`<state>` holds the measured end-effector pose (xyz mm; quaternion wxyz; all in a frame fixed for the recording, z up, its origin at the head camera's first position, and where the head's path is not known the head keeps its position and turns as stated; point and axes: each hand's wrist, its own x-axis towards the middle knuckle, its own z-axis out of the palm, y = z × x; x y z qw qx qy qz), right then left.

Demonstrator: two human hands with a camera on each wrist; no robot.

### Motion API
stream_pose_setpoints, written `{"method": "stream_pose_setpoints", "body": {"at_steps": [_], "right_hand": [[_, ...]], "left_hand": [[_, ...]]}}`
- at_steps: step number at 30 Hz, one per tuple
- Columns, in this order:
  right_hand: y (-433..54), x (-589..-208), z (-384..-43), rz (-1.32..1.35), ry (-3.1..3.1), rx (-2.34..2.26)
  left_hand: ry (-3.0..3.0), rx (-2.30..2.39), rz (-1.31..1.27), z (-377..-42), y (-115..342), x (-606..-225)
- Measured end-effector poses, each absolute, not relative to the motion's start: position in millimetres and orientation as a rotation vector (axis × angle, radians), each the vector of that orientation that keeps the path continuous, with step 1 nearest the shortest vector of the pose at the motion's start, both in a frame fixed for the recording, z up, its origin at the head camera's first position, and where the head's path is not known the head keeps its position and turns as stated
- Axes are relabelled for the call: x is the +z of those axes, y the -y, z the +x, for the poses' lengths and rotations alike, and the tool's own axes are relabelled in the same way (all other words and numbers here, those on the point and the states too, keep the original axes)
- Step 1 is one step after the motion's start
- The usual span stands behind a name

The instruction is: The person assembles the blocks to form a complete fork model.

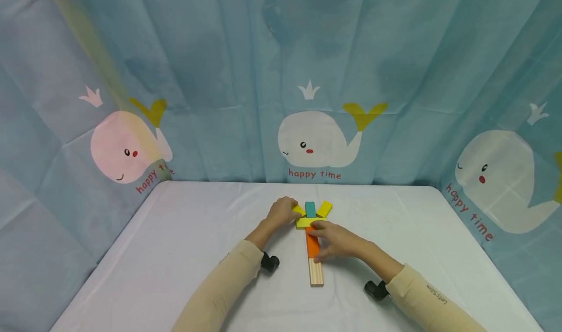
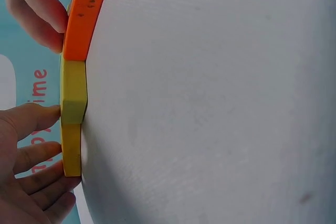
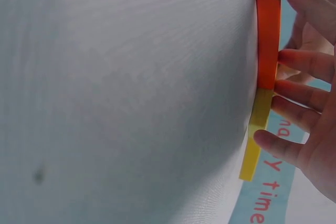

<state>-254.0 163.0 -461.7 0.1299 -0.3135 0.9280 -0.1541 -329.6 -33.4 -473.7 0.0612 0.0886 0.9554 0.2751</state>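
On the white table, flat blocks lie in one figure. A plain wooden block (image 1: 316, 276) is nearest, an orange block (image 1: 312, 248) follows, and a yellow block (image 1: 311, 222) lies crosswise beyond it. From there a teal block (image 1: 311, 209) points away, between a slanted left yellow block (image 1: 298, 210) and a slanted right yellow block (image 1: 324, 208). My left hand (image 1: 282, 212) touches the left yellow block with spread fingertips, its thumb at the crosswise block (image 2: 74, 90). My right hand (image 1: 339, 240) lays spread fingers along the orange block (image 3: 268, 43), its thumb by the wooden block.
A blue curtain (image 1: 232, 93) printed with whales hangs behind the table and along both sides. The white tablecloth (image 1: 189, 234) stretches out around the blocks. A black wrist camera (image 1: 270, 262) sits under the left wrist, another black camera (image 1: 376, 290) under the right.
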Motion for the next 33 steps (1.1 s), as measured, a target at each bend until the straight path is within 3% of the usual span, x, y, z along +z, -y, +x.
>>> {"method": "stream_pose_setpoints", "body": {"at_steps": [33], "right_hand": [[-163.7,-461.2,-253.2,-0.911,-2.68,-0.477]], "left_hand": [[-2.897,0.913,0.321,-323.8,38.2,-475.8]]}}
